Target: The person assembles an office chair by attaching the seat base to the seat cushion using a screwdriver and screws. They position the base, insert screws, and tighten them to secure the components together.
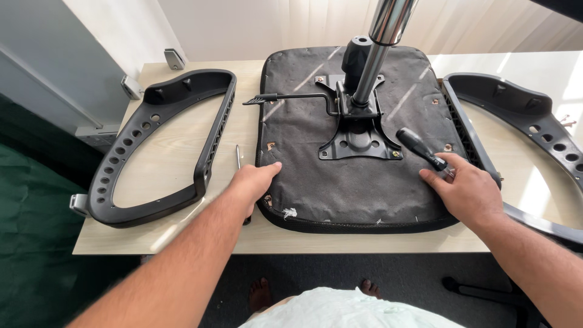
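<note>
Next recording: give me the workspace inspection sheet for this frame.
Surface: light wooden table.
Job's things: upturned chair seat with metal mechanism plate and chrome gas cylinder; black-handled screwdriver.
Clutter: two black armrest frames, left and right; small metal tool.
Grippers: left hand rests on seat edge; right hand grips screwdriver.
Cables: nothing seen.
Surroundings: pale curtain, green floor covering.

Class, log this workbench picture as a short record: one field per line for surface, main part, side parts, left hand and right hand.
Surface: light wooden table
Main part: upturned chair seat, metal plate and chrome column on its underside
Side parts: black armrest frame to the left, another to the right
Left hand: rests on the seat's left edge
Right hand: grips a black-handled screwdriver
</note>
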